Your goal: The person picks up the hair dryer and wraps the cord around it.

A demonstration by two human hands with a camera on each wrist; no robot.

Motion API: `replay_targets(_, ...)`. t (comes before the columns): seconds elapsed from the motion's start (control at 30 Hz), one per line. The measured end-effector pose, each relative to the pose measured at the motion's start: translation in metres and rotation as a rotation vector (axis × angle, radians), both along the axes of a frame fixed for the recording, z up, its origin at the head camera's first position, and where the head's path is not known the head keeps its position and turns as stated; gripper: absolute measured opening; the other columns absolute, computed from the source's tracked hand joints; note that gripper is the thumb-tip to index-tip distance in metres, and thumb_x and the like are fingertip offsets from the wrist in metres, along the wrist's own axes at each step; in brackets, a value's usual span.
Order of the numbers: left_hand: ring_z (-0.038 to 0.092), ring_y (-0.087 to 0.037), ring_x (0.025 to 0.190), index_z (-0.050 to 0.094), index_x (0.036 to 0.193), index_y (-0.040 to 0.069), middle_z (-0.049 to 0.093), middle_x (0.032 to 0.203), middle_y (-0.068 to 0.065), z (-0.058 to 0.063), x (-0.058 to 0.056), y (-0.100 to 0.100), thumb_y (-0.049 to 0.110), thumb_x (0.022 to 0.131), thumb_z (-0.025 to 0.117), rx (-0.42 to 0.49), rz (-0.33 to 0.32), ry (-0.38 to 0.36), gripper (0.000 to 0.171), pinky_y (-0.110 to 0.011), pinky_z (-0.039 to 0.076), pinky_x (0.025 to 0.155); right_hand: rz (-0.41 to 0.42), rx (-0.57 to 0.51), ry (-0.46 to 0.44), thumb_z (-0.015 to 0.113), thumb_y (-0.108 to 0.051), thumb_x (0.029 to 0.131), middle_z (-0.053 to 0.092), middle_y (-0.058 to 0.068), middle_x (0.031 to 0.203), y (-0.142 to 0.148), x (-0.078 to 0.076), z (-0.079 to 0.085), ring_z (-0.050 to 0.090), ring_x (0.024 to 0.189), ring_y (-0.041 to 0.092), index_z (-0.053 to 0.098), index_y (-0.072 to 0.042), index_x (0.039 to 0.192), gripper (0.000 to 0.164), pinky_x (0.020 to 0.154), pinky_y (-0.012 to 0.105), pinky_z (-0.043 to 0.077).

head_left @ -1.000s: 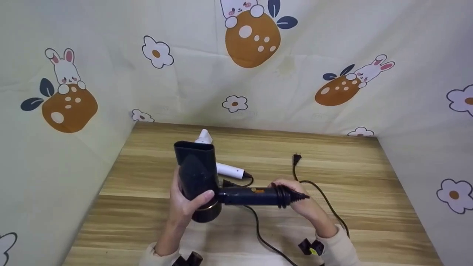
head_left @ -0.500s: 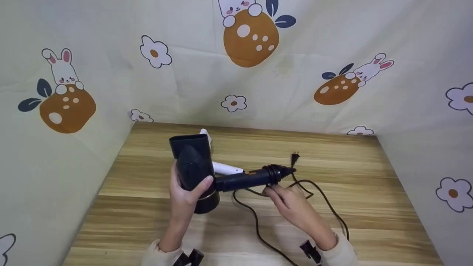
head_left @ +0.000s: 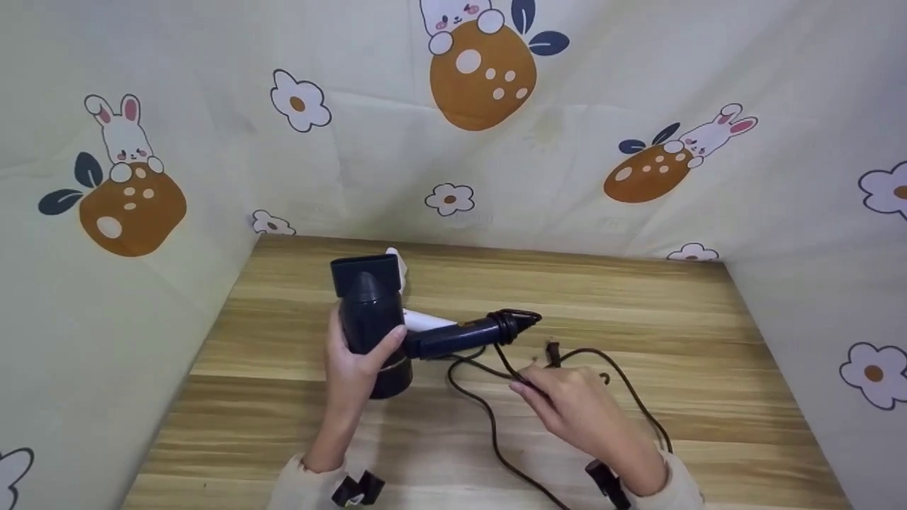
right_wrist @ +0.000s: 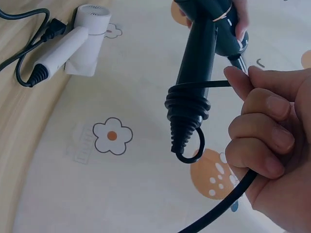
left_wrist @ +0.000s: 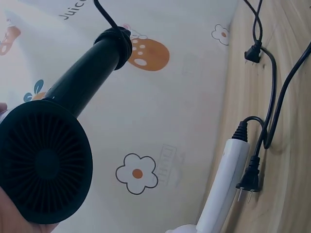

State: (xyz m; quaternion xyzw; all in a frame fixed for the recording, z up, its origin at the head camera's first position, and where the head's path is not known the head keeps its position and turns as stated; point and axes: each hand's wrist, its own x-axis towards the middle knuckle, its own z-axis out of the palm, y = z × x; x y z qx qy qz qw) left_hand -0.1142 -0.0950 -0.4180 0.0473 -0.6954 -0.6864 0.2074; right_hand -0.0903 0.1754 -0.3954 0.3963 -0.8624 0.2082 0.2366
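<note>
My left hand (head_left: pixel 352 368) grips a black hair dryer (head_left: pixel 372 319) around its barrel, thumb across the near side. The dryer is held up over the table, its flat nozzle facing away and its handle pointing right. Black cord (right_wrist: pixel 210 84) is wound in several turns round the handle's end. My right hand (head_left: pixel 577 404) pinches a taut stretch of that cord between thumb and forefinger, the other fingers curled over more of it. In the left wrist view the dryer's round intake grille (left_wrist: pixel 46 162) faces the camera.
Behind the black dryer, a white hair dryer (right_wrist: pixel 92 39) lies on the wooden table (head_left: pixel 234 418), partly hidden in the head view. Its black plug (left_wrist: pixel 249 179) lies beside its handle. Another plug (head_left: pixel 553 353) is just beyond my right hand. Patterned cloth (head_left: pixel 382 163) walls the table.
My right hand has come from behind the handle's end toward me, drawing a length of cord off the handle. The dryer's handle has tilted up, and the plug on the right has shifted nearer.
</note>
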Motion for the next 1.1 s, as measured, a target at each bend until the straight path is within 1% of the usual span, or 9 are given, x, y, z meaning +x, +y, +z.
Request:
replay_targets(0.1,0.057,-0.016,0.09,0.049,0.122,0.006,0.059,0.103,-0.006,-0.002,-0.001,0.002,0.008,0.07,0.078,-0.008,-0.016,-0.01,0.06,-0.026,0.046,0.082,0.059,-0.008,0.006,0.065,-0.014,0.086,0.048,-0.012,0.056,-0.001,0.0,0.003,0.039,0.05,-0.005,0.056,-0.015,0.076,0.014,0.044,0.008,0.032)
replay_targets(0.2,0.057,-0.017,0.09,0.048,0.123,0.009,0.059,0.102,-0.006,-0.003,-0.001,0.003,0.01,0.069,0.079,-0.027,-0.034,-0.032,0.062,-0.028,0.046,0.082,0.093,-0.03,0.001,0.062,-0.014,0.088,0.047,-0.011,0.057,0.0,-0.002,0.006,0.039,0.05,-0.004,0.056,-0.014,0.077,0.013,0.044,0.008,0.032)
replay_targets(0.37,0.057,-0.018,0.091,0.047,0.125,0.01,0.06,0.104,-0.006,-0.006,0.0,0.005,0.012,0.07,0.079,-0.062,-0.087,-0.05,0.064,-0.033,0.045,0.085,0.067,-0.053,0.031,0.06,-0.019,0.09,0.053,-0.012,0.06,0.006,-0.008,0.013,0.042,0.051,-0.004,0.061,-0.014,0.08,0.011,0.046,0.012,0.037)
replay_targets(0.5,0.057,-0.018,0.093,0.046,0.126,0.009,0.059,0.107,-0.009,-0.006,0.001,0.007,0.014,0.072,0.078,-0.095,-0.169,-0.047,0.063,-0.035,0.045,0.087,0.085,-0.115,0.006,0.066,-0.012,0.085,0.058,-0.01,0.064,0.011,-0.014,0.016,0.044,0.051,-0.004,0.065,-0.012,0.083,0.002,0.046,0.01,0.037)
replay_targets(0.67,0.058,-0.019,0.093,0.045,0.127,0.008,0.059,0.107,-0.012,-0.008,0.004,0.007,0.013,0.072,0.078,-0.098,-0.294,-0.055,0.064,-0.036,0.046,0.086,0.095,-0.18,-0.03,0.071,-0.005,0.078,0.063,-0.007,0.068,0.015,-0.018,0.015,0.05,0.054,-0.002,0.067,-0.011,0.083,0.009,0.05,0.009,0.041)
replay_targets(0.77,0.058,-0.019,0.092,0.045,0.125,0.008,0.059,0.106,-0.011,-0.007,0.005,0.006,0.011,0.071,0.078,-0.092,-0.34,-0.045,0.063,-0.035,0.048,0.084,0.083,-0.218,-0.054,0.071,-0.005,0.077,0.064,-0.006,0.07,0.018,-0.021,0.014,0.051,0.055,-0.001,0.068,-0.011,0.083,0.009,0.05,0.01,0.041)
replay_targets(0.87,0.059,-0.02,0.091,0.046,0.122,0.009,0.059,0.104,-0.01,-0.005,0.006,0.005,0.009,0.07,0.078,-0.094,-0.362,-0.024,0.061,-0.034,0.049,0.083,0.091,-0.28,-0.117,0.069,-0.007,0.08,0.065,-0.003,0.071,0.021,-0.024,0.011,0.05,0.055,0.0,0.068,-0.008,0.081,0.002,0.049,0.01,0.039)
replay_targets(0.93,0.06,-0.02,0.091,0.047,0.121,0.01,0.06,0.104,-0.008,-0.004,0.008,0.004,0.009,0.068,0.078,-0.099,-0.376,-0.009,0.061,-0.034,0.049,0.082,0.099,-0.326,-0.182,0.069,-0.006,0.08,0.066,-0.001,0.071,0.022,-0.026,0.008,0.049,0.055,0.0,0.069,-0.007,0.081,0.002,0.048,0.011,0.038)
replay_targets(1.1,0.06,-0.019,0.089,0.048,0.119,0.009,0.06,0.102,-0.006,-0.001,0.011,0.002,0.007,0.066,0.078,-0.091,-0.406,0.024,0.061,-0.033,0.049,0.081,0.094,-0.385,-0.419,0.068,-0.001,0.08,0.066,0.001,0.072,0.024,-0.029,0.005,0.048,0.058,-0.002,0.07,-0.01,0.083,0.01,0.048,0.016,0.041)
